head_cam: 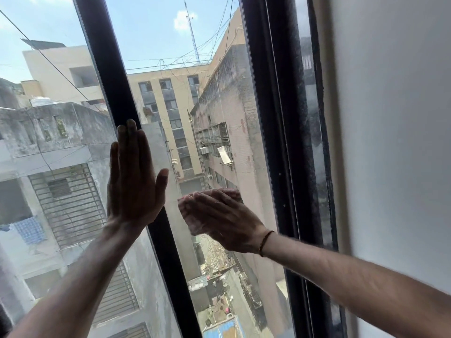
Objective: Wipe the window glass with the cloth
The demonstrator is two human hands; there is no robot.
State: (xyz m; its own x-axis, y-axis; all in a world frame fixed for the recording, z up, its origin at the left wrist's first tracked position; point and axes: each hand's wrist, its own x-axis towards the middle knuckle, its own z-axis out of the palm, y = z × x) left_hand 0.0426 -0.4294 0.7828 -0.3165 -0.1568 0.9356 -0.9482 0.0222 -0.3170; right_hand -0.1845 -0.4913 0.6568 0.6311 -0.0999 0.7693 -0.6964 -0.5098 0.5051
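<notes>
The window glass (185, 98) fills the middle pane, between a black centre bar (117, 89) and the black right frame (275, 118). My right hand (227, 220) presses a pinkish cloth (230, 192) flat against the lower part of that pane; the cloth shows above and to the left of my fingers. My left hand (133, 181) lies flat with fingers together and thumb out, palm against the centre bar and the edge of the left pane (53, 142). It holds nothing.
A white wall (395, 142) runs down the right side, next to the black frame and a dusty track (314, 142). Through the glass are buildings, wires and an alley far below.
</notes>
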